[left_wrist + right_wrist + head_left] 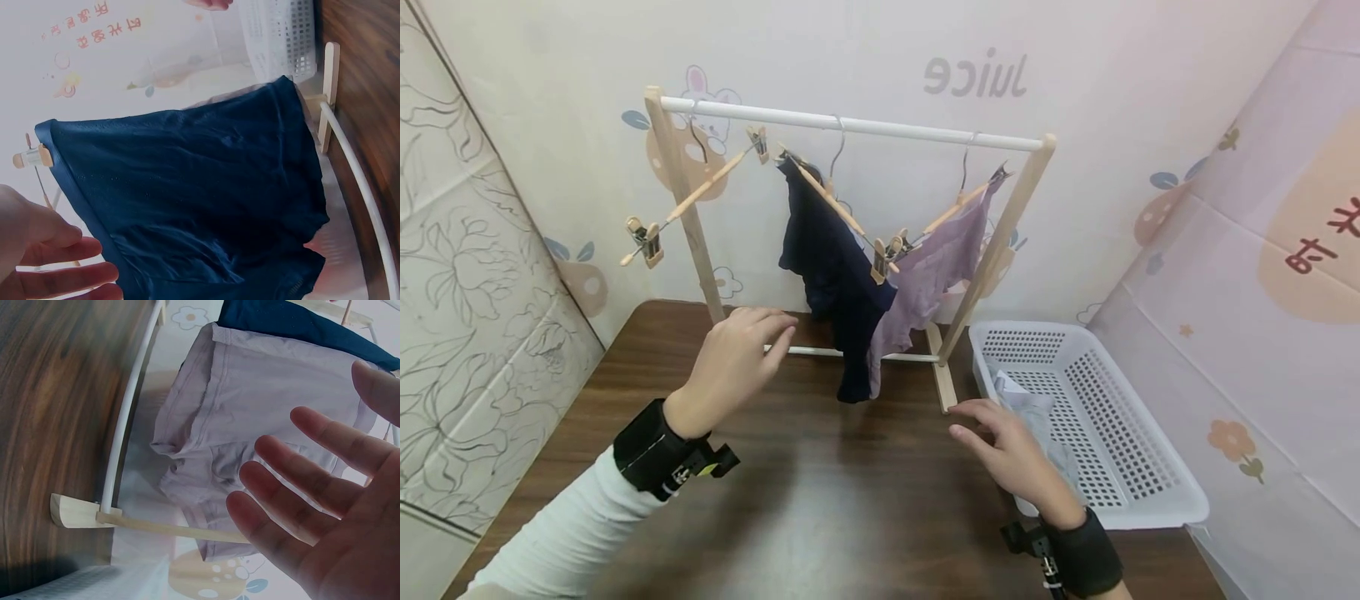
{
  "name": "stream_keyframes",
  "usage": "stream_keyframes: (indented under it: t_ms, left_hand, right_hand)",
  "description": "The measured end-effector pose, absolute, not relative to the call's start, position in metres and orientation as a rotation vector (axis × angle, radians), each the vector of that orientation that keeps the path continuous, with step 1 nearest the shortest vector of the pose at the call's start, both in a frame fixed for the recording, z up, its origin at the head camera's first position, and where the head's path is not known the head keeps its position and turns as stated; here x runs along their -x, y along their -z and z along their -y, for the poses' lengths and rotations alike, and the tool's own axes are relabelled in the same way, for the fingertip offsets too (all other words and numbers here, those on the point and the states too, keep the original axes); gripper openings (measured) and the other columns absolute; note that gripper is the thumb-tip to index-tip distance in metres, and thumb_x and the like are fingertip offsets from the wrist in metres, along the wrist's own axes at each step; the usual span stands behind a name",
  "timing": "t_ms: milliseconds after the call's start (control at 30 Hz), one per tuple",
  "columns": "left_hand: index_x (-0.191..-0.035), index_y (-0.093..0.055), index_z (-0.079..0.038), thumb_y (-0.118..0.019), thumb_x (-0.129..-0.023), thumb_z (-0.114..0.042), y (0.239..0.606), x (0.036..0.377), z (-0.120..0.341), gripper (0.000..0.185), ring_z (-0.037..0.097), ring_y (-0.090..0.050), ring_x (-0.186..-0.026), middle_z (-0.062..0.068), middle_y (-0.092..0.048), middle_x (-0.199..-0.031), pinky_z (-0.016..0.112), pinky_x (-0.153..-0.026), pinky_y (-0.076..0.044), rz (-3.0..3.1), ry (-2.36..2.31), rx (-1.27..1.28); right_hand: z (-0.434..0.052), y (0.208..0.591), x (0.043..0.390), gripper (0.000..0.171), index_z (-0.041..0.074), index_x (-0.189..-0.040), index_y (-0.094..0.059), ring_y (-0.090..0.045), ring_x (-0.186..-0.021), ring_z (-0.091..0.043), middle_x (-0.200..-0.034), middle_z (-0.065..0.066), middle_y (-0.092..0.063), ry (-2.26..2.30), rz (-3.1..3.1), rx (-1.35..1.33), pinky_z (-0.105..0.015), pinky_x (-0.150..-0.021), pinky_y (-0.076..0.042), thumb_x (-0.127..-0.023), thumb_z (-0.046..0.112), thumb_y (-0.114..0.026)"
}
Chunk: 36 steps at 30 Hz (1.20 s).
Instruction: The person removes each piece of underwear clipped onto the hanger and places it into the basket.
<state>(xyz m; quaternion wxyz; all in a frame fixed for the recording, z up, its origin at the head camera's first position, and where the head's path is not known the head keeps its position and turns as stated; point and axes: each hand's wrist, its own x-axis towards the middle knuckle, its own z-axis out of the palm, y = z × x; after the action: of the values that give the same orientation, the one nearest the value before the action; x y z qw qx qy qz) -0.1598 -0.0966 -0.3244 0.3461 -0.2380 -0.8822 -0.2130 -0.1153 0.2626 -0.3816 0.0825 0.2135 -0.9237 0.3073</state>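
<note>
I'm watching the left hand (733, 362) near the left side of the rack (887, 127), right hand (1011, 450) at the left edge of the basket (1150, 518), fingers loose, holding nothing. Navy shorts (827, 258) hang centre, lilac shorts (928, 275) right, perhaps touching; depth's unclear. Bumping the rack could slip a clip (879, 262).

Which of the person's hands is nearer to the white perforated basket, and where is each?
The right hand: it is at the left side of the white perforated basket. The left hand is farther left, near the rack's left post.
</note>
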Motion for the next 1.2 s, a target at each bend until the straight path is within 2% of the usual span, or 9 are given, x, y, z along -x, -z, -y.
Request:
stream_keyframes:
  t_ms: [233, 433, 500, 600, 733, 867, 933, 1100, 1200]
  left_hand:
    - [-0.099, -0.075, -0.003, -0.065, -0.091, -0.011, 0.294, 0.169, 0.086, 0.015, 0.028, -0.069, -0.084, 0.011, -0.074, -0.094, 0.041, -0.067, -0.055, 2.221, 0.554, 0.663]
    - [-0.114, -0.069, -0.001, -0.061, -0.094, -0.012, 0.242, 0.171, 0.064, 0.024, 0.03, -0.068, -0.097, 0.014, -0.072, -0.107, 0.043, -0.081, -0.055, 2.111, 0.538, 0.741]
    - [-0.12, -0.066, -0.002, -0.06, -0.095, -0.014, 0.226, 0.173, 0.053, 0.029, 0.03, -0.066, -0.097, 0.014, -0.071, -0.11, 0.042, -0.081, -0.055, 2.107, 0.53, 0.773]
    - [-0.128, -0.061, -0.003, -0.059, -0.096, -0.018, 0.207, 0.178, 0.037, 0.036, 0.029, -0.064, -0.105, 0.013, -0.069, -0.118, 0.041, -0.088, -0.053, 2.157, 0.494, 0.825]
    - [-0.129, -0.06, -0.004, -0.058, -0.097, -0.023, 0.194, 0.187, 0.021, 0.037, 0.028, -0.062, -0.113, 0.012, -0.067, -0.122, 0.04, -0.098, -0.05, 2.258, 0.432, 0.91]
    - [-0.117, -0.068, -0.006, -0.059, -0.097, -0.024, 0.195, 0.194, 0.017, 0.029, 0.027, -0.064, -0.094, 0.009, -0.071, -0.107, 0.038, -0.083, -0.051, 2.28, 0.365, 0.964]
    - [-0.11, -0.071, -0.007, -0.06, -0.097, -0.024, 0.199, 0.194, 0.02, 0.024, 0.026, -0.062, -0.082, 0.007, -0.072, -0.097, 0.038, -0.072, -0.049, 2.275, 0.334, 0.952]
    - [-0.096, -0.072, -0.007, -0.061, -0.096, -0.025, 0.203, 0.184, 0.032, 0.02, 0.025, -0.061, -0.072, 0.005, -0.071, -0.082, 0.038, -0.063, -0.046, 2.311, 0.307, 0.854]
    - [-0.085, -0.068, -0.006, -0.063, -0.095, -0.026, 0.203, 0.178, 0.037, 0.023, 0.027, -0.06, -0.069, 0.007, -0.066, -0.074, 0.039, -0.06, -0.045, 2.341, 0.26, 0.757]
  right_hand:
    - [-0.262, 0.385, 0.116, 0.026, 0.01, -0.118, -0.068, -0.063, -0.104, -0.023, -0.117, -0.005, -0.067, -0.921, 2.748, -0.653, -0.029, -0.08, -0.053, -0.095, 0.022, -0.063]
    - [-0.261, 0.385, 0.116, 0.027, 0.009, -0.119, -0.067, -0.063, -0.106, -0.023, -0.118, -0.007, -0.066, -0.931, 2.757, -0.64, -0.034, -0.082, -0.053, -0.095, 0.022, -0.063]
    - [-0.261, 0.384, 0.116, 0.028, 0.008, -0.119, -0.067, -0.063, -0.106, -0.025, -0.119, -0.009, -0.066, -0.936, 2.754, -0.636, -0.035, -0.081, -0.053, -0.095, 0.022, -0.063]
    - [-0.261, 0.383, 0.117, 0.028, 0.008, -0.12, -0.067, -0.062, -0.109, -0.025, -0.12, -0.01, -0.065, -0.931, 2.756, -0.627, -0.037, -0.083, -0.052, -0.095, 0.022, -0.063]
    - [-0.26, 0.382, 0.118, 0.028, 0.01, -0.12, -0.067, -0.062, -0.112, -0.026, -0.121, -0.008, -0.065, -0.931, 2.765, -0.614, -0.04, -0.085, -0.051, -0.095, 0.022, -0.063]
    - [-0.258, 0.384, 0.118, 0.028, 0.012, -0.12, -0.067, -0.062, -0.113, -0.025, -0.121, -0.006, -0.066, -0.949, 2.786, -0.611, -0.045, -0.087, -0.051, -0.095, 0.025, -0.063]
    - [-0.258, 0.386, 0.117, 0.028, 0.012, -0.119, -0.067, -0.062, -0.112, -0.024, -0.12, -0.006, -0.066, -0.954, 2.799, -0.608, -0.041, -0.085, -0.051, -0.096, 0.026, -0.063]
    - [-0.259, 0.392, 0.115, 0.026, 0.011, -0.117, -0.069, -0.063, -0.108, -0.024, -0.118, -0.006, -0.066, -0.962, 2.805, -0.59, -0.032, -0.081, -0.05, -0.095, 0.025, -0.064]
    - [-0.26, 0.395, 0.115, 0.025, 0.012, -0.116, -0.069, -0.062, -0.11, -0.024, -0.117, -0.004, -0.066, -0.979, 2.802, -0.59, -0.035, -0.084, -0.051, -0.095, 0.024, -0.064]
